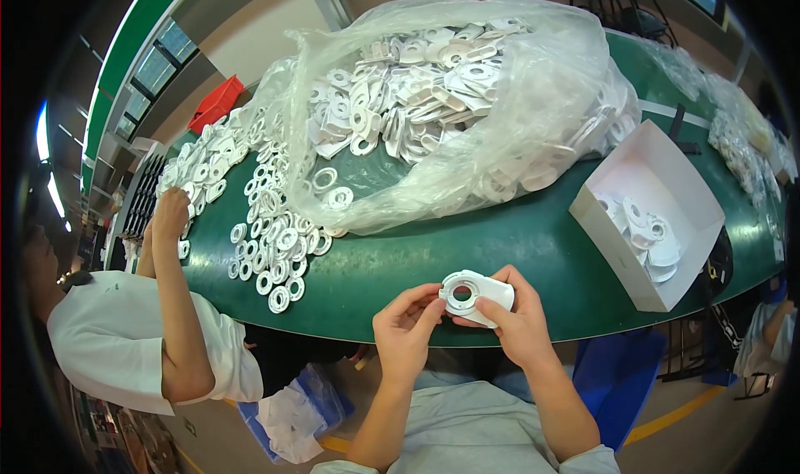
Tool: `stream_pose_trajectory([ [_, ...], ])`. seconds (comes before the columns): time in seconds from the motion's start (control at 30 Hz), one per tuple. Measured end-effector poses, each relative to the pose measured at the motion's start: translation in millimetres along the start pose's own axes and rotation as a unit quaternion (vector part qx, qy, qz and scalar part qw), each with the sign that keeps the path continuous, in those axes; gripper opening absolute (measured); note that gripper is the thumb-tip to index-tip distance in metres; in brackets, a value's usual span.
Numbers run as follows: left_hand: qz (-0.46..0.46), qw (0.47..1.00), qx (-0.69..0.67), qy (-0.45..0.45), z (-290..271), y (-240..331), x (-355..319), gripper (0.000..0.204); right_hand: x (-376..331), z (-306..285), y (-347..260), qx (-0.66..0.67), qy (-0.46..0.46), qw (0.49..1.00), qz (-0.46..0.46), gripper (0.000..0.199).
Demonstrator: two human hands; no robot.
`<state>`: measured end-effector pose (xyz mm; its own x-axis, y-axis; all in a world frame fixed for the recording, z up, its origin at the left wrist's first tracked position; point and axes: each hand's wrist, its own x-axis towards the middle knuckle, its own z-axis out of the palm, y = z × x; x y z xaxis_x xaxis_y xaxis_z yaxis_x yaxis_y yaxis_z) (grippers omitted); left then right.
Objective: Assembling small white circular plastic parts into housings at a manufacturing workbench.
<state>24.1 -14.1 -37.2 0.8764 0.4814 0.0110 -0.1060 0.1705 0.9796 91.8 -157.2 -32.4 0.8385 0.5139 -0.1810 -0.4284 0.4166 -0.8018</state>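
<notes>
A flat white plastic part with a round hole is held between both of my hands just above the near edge of the green table. My right hand grips its right side with thumb on top. My left hand pinches its left edge with the fingertips. Ahead lies a big clear plastic bag full of similar white parts, open toward the left.
Several white rings are spread over the table's left part. A white cardboard box with a few parts stands at the right. A co-worker in a white shirt sits at the left, a hand among the rings. A red bin sits far left.
</notes>
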Motion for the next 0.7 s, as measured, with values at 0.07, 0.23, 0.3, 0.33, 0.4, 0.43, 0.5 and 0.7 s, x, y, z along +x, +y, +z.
stream_pose_trajectory([
  [0.07, 0.008, 1.0, 0.015, -0.001, 0, 2, 0, 0.02, 3, -18, 9, -0.1, -0.055, 0.993, -0.043, 0.018],
  [0.23, -0.026, 0.999, 0.009, -0.028, -4, 4, 3, 0.019, -1, -1, 5, -0.078, -0.084, 0.993, 0.016, 0.022],
  [0.3, -0.015, 0.999, 0.024, -0.035, -7, 3, 4, 0.019, -3, 1, 6, -0.074, -0.086, 0.993, 0.01, 0.022],
  [0.33, -0.007, 0.998, 0.04, -0.045, -7, 2, 3, 0.019, -5, 1, 6, -0.068, -0.085, 0.994, 0.003, 0.022],
  [0.4, -0.005, 0.998, 0.04, -0.04, -3, 4, 2, 0.019, -5, -1, 3, -0.078, -0.089, 0.993, -0.001, 0.021],
  [0.43, -0.002, 0.999, 0.042, -0.034, -1, 5, 1, 0.019, -5, -1, 3, -0.087, -0.095, 0.992, -0.007, 0.019],
  [0.5, 0.011, 0.998, 0.043, -0.033, 2, 6, -1, 0.018, -4, -1, 1, -0.096, -0.087, 0.992, -0.004, 0.019],
  [0.7, 0.066, 0.992, 0.108, -0.018, 0, 6, -7, 0.014, -6, 10, 10, -0.144, -0.046, 0.988, -0.038, 0.019],
])
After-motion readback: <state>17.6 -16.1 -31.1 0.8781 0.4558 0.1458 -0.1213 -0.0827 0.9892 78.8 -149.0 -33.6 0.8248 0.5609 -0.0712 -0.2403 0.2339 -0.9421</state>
